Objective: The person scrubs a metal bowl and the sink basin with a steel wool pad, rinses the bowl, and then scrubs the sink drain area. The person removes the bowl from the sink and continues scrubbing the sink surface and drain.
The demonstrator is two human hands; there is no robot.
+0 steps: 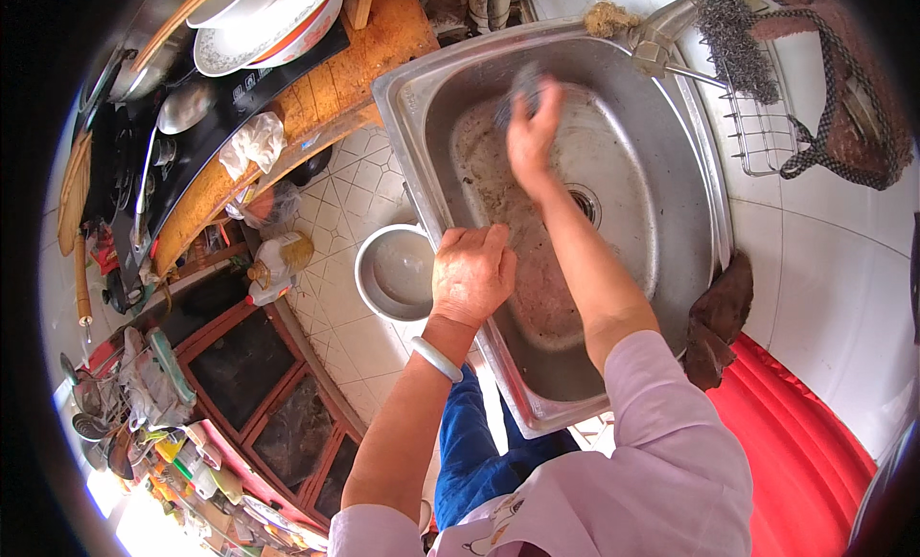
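Note:
My right hand reaches into a stainless steel sink and holds a dark scouring pad. Both are blurred by motion, above the far left part of the basin floor. Brownish dirty water or residue and dark specks coat much of that floor. The drain lies to the right of my right forearm. My left hand, below a pale bangle, is curled over the sink's left rim; its fingertips are hidden.
A round white basin stands left of the sink. Steel wool sits on a wire rack at the upper right. A brown cloth hangs over the right rim. Dishes and a ladle rest at the upper left.

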